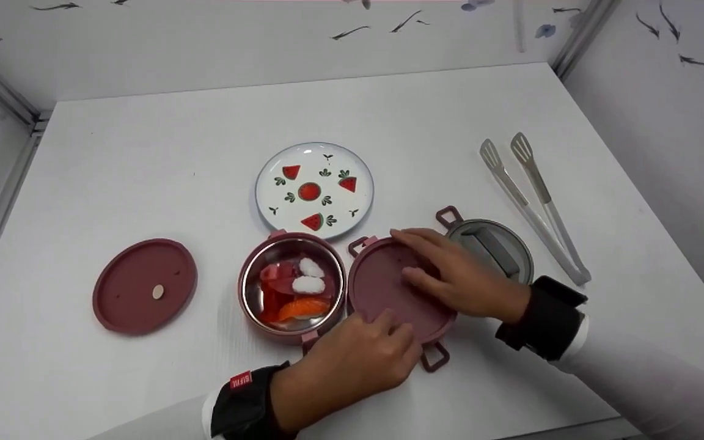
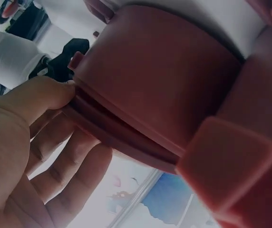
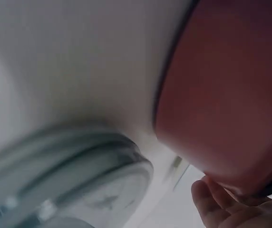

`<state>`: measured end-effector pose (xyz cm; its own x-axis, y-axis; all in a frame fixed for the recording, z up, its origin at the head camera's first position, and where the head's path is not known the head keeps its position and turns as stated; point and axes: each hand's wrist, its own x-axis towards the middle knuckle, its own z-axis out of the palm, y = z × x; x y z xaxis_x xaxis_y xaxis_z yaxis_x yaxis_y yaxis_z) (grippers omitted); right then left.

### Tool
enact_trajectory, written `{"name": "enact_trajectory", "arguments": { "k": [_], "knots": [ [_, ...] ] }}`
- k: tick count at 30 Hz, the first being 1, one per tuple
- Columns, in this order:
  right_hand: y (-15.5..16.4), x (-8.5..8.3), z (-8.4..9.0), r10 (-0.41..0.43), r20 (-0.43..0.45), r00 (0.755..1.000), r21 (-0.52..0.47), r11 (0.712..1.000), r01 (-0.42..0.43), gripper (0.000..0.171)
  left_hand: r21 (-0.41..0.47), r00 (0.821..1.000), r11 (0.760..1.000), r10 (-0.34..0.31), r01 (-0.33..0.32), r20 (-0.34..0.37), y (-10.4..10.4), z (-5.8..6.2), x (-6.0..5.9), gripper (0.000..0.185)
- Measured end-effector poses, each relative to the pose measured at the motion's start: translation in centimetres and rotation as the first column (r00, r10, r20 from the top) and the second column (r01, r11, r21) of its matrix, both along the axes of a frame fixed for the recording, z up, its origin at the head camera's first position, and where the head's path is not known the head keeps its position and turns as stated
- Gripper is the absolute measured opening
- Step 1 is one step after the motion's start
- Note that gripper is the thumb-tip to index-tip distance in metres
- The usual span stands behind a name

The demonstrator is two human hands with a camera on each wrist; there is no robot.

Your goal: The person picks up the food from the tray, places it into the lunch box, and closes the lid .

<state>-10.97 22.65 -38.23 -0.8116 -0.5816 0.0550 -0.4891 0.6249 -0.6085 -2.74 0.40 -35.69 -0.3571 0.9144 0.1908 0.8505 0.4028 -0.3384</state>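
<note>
We've got both hands on the dark-red round matte lid [image 1: 379, 290] of the covered dark-red round pot [image 2: 160, 71], near the middle of the white table [image 1: 175, 153]. Left hand [image 1: 361, 357] comes in from near left, narrow grip: thumb and fingers pinch the near-left edge of the lid, dark gap showing between lid and pot wall there. Right hand [image 1: 465, 275] reaches in from the right, fingers spread wide over the far-right rim, thumb resting on top; we can't tell how hard it presses. Count: two pots in dark red; the second, an open steel-lined red pot [image 1: 266, 331], sits just left and holds two white oval pieces [image 1: 308, 285], one orange piece [image 1: 303, 308] and red bits we can't count. Two lids in dark red; the other, a red disc lid with a pale oval button [image 1: 129, 275], lies far left. One white round watermelon-print plate [image 1: 288, 214] on the far side, one grey round piece with a raised bar [image 1: 492, 247] right of the covered pot, one pair of slotted metal tongs [image 1: 559, 223] far right.
</note>
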Motion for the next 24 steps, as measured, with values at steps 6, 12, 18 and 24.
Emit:
{"name": "enact_trajectory", "arguments": {
  "k": [6,12,18,24],
  "knots": [
    [-0.09,0.15,-0.61,-0.025,-0.019,0.999,-0.105,0.994,0.023,0.053,-0.015,1.000,1.000,0.005,-0.005,0.008,-0.16,-0.02,-0.12,0.015],
    [-0.27,0.40,-0.82,-0.078,-0.046,0.996,-0.199,0.978,0.068,0.051,0.001,1.000,1.000,-0.013,0.013,0.022,-0.18,-0.01,-0.22,0.014],
    [-0.40,0.52,-0.84,-0.107,-0.059,0.992,-0.238,0.967,0.091,0.051,-0.013,0.998,1.000,-0.017,0.017,0.061,-0.32,0.01,-0.31,0.016],
    [-0.54,0.65,-0.89,-0.107,-0.095,0.990,-0.282,0.956,0.077,0.049,0.009,0.999,1.000,-0.017,0.017,0.037,-0.39,-0.05,-0.34,0.017]
  ]
}}
